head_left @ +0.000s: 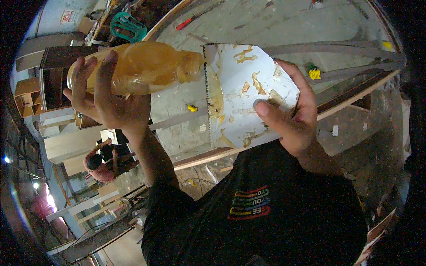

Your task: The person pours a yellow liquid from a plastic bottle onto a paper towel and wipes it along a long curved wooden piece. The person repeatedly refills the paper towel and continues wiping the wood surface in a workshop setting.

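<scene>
My left hand (pixel 108 99) is closed around a clear plastic bottle (pixel 148 66) that is coated or filled with amber, glue-like stuff. The bottle lies on its side in the air, its mouth pointing right. Between the thumb and fingers of my right hand (pixel 299 119) is a flat white spreader (pixel 246 99) with a fine toothed left edge. Dried-looking amber smears mark its face, thickest along the teeth. The bottle's mouth is right beside the upper part of that edge; whether they touch I cannot tell. Some of my right fingers are hidden behind the spreader.
Beneath my hands spreads a large grey panel (pixel 266 26) with wooden edging. On it lie grey strips (pixel 337 48), yellow scraps (pixel 314 73) and a red-handled tool (pixel 185 23). A green plastic chair (pixel 128 26) stands beyond. Another person (pixel 102 166) works at left, near wooden cabinets (pixel 29 95).
</scene>
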A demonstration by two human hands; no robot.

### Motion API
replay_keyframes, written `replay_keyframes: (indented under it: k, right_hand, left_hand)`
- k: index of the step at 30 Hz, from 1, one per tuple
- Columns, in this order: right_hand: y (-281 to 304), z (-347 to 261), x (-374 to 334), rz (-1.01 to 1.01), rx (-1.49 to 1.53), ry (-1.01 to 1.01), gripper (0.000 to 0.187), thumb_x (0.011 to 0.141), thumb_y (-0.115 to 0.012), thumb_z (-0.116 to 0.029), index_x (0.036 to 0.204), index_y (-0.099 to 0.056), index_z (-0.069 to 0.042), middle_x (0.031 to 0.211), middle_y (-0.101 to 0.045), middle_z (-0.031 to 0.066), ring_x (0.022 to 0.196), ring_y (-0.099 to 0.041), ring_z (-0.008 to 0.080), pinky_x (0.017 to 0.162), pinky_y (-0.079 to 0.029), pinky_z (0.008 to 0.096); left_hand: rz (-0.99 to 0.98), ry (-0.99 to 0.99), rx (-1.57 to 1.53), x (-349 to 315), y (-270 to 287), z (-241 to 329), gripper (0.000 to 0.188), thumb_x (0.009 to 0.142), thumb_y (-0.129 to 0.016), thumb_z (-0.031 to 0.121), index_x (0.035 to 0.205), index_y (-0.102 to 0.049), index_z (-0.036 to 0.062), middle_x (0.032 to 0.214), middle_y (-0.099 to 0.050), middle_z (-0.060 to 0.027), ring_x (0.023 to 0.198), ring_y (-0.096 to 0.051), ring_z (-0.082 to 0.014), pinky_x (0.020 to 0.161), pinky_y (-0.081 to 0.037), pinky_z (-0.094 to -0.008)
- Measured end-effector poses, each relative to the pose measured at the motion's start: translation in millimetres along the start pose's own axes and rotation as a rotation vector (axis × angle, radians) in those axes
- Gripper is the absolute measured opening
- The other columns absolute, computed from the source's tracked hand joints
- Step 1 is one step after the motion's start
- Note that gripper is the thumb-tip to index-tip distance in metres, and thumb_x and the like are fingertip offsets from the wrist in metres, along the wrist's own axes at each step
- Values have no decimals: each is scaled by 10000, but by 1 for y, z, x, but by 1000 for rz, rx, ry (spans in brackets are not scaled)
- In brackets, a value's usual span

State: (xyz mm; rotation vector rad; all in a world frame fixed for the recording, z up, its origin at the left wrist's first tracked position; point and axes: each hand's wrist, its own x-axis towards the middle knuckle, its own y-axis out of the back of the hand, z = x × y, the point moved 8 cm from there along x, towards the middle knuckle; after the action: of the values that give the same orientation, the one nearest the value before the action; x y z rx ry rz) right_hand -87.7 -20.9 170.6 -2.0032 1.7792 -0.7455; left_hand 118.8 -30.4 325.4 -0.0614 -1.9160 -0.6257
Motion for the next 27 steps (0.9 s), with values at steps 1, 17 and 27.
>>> replay_keyframes:
  k: [1, 17, 27]
  right_hand:
    - [-1, -1, 0, -5, -2, 7, 545, 824, -704, -98, 1287, -443, 26, 1145, -599, 100, 1071, -570, 168, 935, -446, 325]
    - [5, -1, -1, -34, -31, 6, 545, 824, -701, -100, 1285, -440, 29, 1150, -583, 110, 1071, -563, 167, 921, -451, 324]
    - [4, 0, 0, -57, -42, 46, 517, 831, -694, -93, 1275, -455, 20, 1127, -587, 89, 1036, -573, 158, 897, -454, 306]
  left_hand:
    - [-3, 4, 1, 0, 0, 1, 485, 597, -847, 231, 1054, -697, 172, 1132, -542, -47, 1125, -530, -283, 1056, -271, -497]
    - [-32, -60, 77, 7, 0, 10, 456, 566, -882, 195, 998, -739, 167, 1174, -479, -67, 1100, -508, -282, 920, -473, -395]
    - [-208, -330, 370, 35, 6, 22, 403, 661, -786, 478, 983, -750, 238, 1211, -552, -60, 1110, -526, -240, 870, -471, -413]
